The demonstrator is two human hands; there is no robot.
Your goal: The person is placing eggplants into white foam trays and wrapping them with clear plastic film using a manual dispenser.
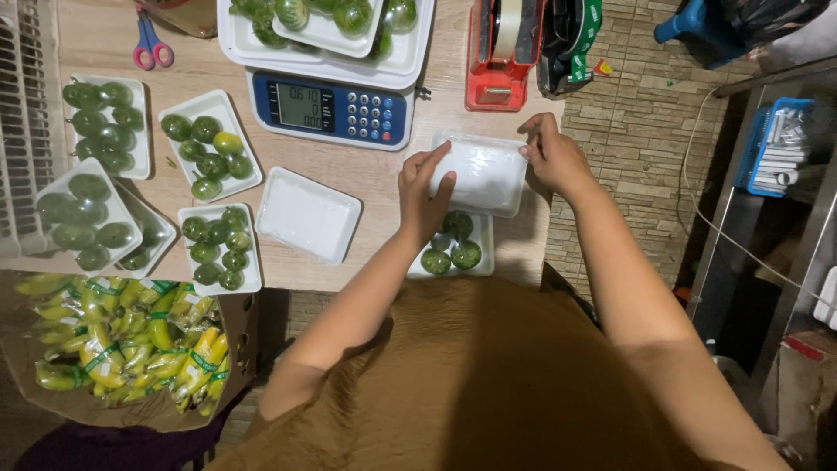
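Hands: your left hand [425, 194] and right hand [549, 153] grip the wrapped tray [479, 174].
Below: tomato tray [453, 249].
Ahead: scale [331, 109], tape dispenser [501, 52].
Left: empty tray [307, 214].

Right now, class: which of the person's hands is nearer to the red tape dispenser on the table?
Right. The right hand grips the far corner of the wrapped white tray, just below the red tape dispenser. The left hand rests on the tray's near-left side, farther from it.
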